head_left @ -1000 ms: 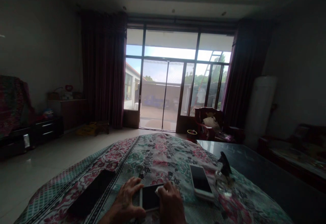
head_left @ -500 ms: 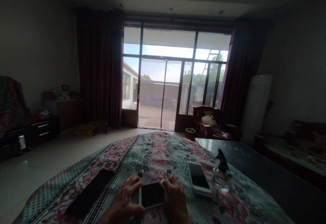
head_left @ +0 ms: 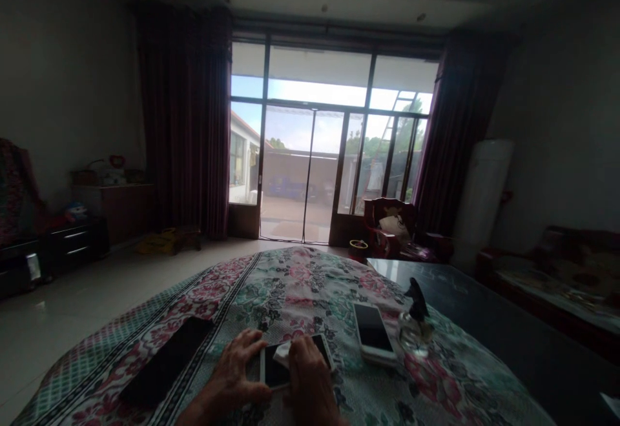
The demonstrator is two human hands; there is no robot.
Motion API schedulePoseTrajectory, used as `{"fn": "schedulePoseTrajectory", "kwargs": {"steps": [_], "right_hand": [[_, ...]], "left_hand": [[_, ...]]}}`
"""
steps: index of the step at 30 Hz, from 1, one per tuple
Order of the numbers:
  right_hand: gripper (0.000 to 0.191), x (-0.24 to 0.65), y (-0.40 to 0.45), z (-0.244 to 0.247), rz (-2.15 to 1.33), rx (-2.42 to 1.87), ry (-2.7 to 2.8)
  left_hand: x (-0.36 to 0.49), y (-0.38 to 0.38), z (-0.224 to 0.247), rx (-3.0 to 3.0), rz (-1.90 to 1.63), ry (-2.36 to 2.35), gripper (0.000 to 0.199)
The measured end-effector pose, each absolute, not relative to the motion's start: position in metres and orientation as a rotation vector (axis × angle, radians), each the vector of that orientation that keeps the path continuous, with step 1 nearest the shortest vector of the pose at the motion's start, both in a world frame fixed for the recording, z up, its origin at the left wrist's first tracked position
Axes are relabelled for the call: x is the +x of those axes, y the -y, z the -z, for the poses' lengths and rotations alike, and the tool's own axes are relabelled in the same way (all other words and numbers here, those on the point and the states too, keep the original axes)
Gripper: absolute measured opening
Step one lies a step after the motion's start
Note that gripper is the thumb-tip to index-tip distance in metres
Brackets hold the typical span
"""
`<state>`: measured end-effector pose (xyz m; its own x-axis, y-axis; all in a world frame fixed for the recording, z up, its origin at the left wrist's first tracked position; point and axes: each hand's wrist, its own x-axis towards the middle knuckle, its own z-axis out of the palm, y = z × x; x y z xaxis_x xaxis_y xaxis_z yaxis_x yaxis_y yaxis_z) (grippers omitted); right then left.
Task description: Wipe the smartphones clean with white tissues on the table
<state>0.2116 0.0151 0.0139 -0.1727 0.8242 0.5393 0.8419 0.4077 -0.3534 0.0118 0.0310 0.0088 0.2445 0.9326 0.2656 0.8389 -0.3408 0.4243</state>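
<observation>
Gripping cloth [head_left: 282,354], right hand [head_left: 310,373]; left hand [head_left: 236,370] spread, touching phone [head_left: 275,374]

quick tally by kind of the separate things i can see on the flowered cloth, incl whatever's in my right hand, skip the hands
White-framed phones: 2 (the one by the bottle looks thick; can't tell if anything lies under it)
Dark flat slab: 1
Spray bottle: 1
White wad: 1
Total: 5

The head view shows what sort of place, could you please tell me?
Probably a home's living room: curtains flank the glass door, a wooden chair stands nearby, and a floral cloth lies in front.
</observation>
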Motion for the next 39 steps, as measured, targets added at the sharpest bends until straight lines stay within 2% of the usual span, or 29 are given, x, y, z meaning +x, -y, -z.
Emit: {"fn": "schedulePoseTrajectory", "kwargs": {"steps": [6,11,17,22,28,31,34,37,39], "right_hand": [[0.024,0.209,0.0,-0.028,-0.1,-1.322,2.107],[0.035,0.216,0.005,-0.041,-0.167,-1.396,2.187],[0.046,0.235,-0.007,-0.047,-0.072,-1.646,1.986],[0.048,0.249,-0.009,-0.055,0.018,-1.781,1.867],[0.04,0.219,-0.01,-0.025,0.001,-1.615,2.035],[0.024,0.198,-0.016,0.0,0.07,-1.54,2.114],[0.019,0.19,-0.022,0.012,0.09,-1.444,2.173],[0.02,0.2,-0.02,0.003,0.059,-1.452,2.138],[0.027,0.213,-0.017,-0.01,0.029,-1.493,2.059]], "left_hand": [[0.014,-0.027,-0.015,2.314,-0.648,-1.708,0.074],[0.012,-0.031,-0.01,2.335,-0.636,-1.714,0.076],[0.005,-0.044,0.011,2.405,-0.708,-1.664,0.078],[0.002,-0.045,0.011,2.418,-0.694,-1.675,0.079],[0.003,-0.047,0.013,2.44,-0.701,-1.665,0.075],[0.002,-0.051,0.02,2.445,-0.701,-1.689,0.072],[-0.001,-0.055,0.028,2.463,-0.751,-1.684,0.07],[-0.003,-0.058,0.032,2.478,-0.779,-1.675,0.07],[-0.005,-0.059,0.03,2.485,-0.785,-1.657,0.071]]}}
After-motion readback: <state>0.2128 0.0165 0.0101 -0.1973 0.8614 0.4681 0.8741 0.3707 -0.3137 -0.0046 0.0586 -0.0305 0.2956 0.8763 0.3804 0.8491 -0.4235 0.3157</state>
